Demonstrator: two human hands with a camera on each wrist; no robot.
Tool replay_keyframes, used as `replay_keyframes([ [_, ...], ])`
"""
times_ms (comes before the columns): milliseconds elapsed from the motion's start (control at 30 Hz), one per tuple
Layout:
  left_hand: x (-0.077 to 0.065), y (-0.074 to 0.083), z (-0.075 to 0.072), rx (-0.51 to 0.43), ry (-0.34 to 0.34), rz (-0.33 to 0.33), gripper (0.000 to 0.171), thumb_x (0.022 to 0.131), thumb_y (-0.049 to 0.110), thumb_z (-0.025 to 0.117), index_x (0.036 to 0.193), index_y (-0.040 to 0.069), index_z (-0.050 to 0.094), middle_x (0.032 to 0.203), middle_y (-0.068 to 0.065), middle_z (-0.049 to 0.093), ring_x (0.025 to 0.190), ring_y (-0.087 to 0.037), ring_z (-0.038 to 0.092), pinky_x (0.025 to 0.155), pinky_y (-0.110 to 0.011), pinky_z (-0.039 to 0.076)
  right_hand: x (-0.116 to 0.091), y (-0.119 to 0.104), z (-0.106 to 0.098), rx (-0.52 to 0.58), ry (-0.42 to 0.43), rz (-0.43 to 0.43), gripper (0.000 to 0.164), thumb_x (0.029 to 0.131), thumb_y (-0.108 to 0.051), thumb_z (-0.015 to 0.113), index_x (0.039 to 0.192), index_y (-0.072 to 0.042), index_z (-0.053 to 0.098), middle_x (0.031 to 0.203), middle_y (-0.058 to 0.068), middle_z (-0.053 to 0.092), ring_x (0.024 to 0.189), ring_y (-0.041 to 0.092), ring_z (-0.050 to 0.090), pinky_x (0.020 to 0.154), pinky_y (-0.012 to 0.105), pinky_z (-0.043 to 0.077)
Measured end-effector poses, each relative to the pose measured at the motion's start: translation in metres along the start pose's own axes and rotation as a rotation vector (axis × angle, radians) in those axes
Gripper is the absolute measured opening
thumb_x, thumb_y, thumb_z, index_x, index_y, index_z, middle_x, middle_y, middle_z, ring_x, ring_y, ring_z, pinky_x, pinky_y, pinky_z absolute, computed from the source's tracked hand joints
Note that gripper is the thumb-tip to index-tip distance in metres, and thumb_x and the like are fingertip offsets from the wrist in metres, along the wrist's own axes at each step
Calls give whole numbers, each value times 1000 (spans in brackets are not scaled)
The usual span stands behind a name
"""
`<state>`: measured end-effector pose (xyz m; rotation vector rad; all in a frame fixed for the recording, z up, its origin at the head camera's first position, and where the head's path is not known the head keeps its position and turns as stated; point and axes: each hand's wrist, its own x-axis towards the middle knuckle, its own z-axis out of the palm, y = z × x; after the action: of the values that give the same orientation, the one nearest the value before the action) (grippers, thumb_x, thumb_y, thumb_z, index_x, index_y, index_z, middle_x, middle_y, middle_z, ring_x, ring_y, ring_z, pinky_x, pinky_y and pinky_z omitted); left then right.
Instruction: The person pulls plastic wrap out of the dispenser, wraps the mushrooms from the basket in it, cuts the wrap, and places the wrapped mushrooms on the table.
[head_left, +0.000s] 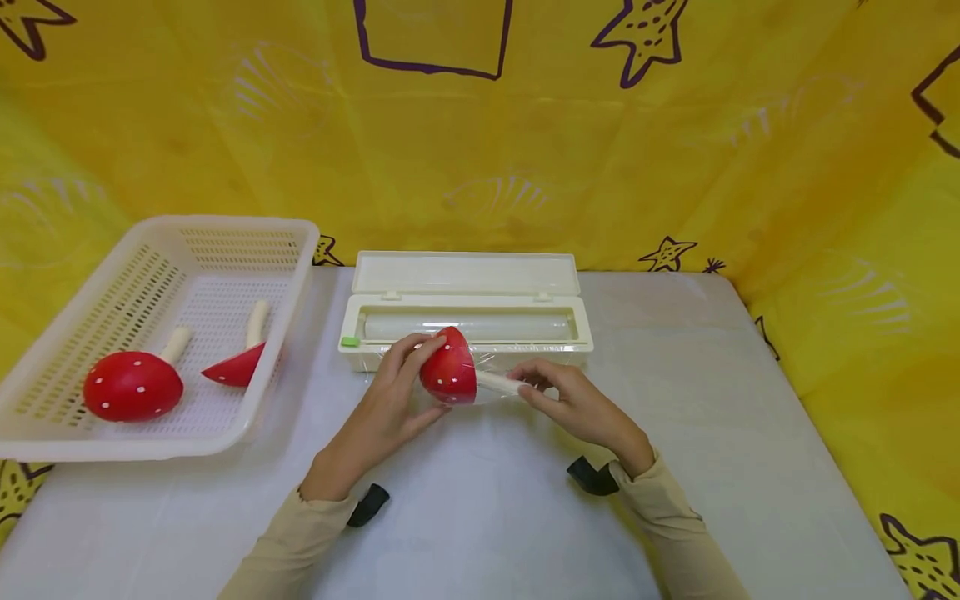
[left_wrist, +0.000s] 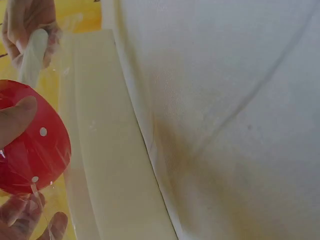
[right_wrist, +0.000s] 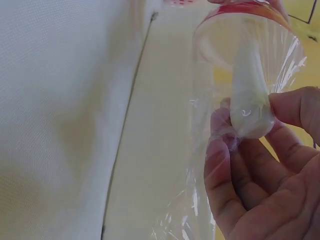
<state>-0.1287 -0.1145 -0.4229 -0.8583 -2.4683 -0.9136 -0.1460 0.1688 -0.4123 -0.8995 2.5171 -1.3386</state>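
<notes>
A toy mushroom (head_left: 450,371) with a red, white-dotted cap and pale stem is held sideways in front of the dispenser box. Clear plastic film (right_wrist: 195,200) lies around its cap and stem, wrinkled and shiny. My left hand (head_left: 390,400) grips the cap, thumb on one side and fingers on the other. At the stem's end, my right hand (head_left: 573,400) pinches the stem (right_wrist: 250,100) through the film, thumb against its side. The film box (head_left: 465,354) stands with its lid (head_left: 465,273) raised, a roll of film (head_left: 468,325) inside.
On the left stands a white plastic basket (head_left: 187,446) with a rounded red mushroom (head_left: 133,387) and another red-capped mushroom (head_left: 238,367) in it. A small green piece (head_left: 350,342) sits on the box's left front. Yellow patterned cloth (head_left: 480,167) hangs behind the white table (head_left: 480,533).
</notes>
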Motion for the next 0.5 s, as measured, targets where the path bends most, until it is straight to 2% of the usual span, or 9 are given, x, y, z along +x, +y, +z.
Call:
replay_keyframes([
  [200,7,1,1,28,4,-5,93,66,13,93,144,11,42,142,-13,47,131,-29,45,96,-47,55,2,1,2,5,48,42,21,98,-12,61,117,-3,64,109,7,68,93,15,62,84,26,54],
  [300,9,0,1,40,7,-3,93,65,15,93,143,11,43,141,-13,49,129,-30,45,98,-48,53,2,2,3,31,64,48,26,91,-13,71,115,-5,64,108,6,67,92,16,61,83,25,54],
  [433,11,-1,0,59,2,16,95,63,17,94,143,10,44,139,-13,50,130,-31,43,101,-51,49,3,2,5,9,128,-13,35,79,-8,83,110,-6,66,103,6,65,86,16,60,78,23,55],
  [500,12,-2,0,42,-11,20,96,64,17,93,144,9,41,140,-12,49,132,-30,43,103,-50,48,4,2,5,-32,167,-45,35,77,-5,84,108,-6,68,101,6,65,84,15,60,77,23,56],
])
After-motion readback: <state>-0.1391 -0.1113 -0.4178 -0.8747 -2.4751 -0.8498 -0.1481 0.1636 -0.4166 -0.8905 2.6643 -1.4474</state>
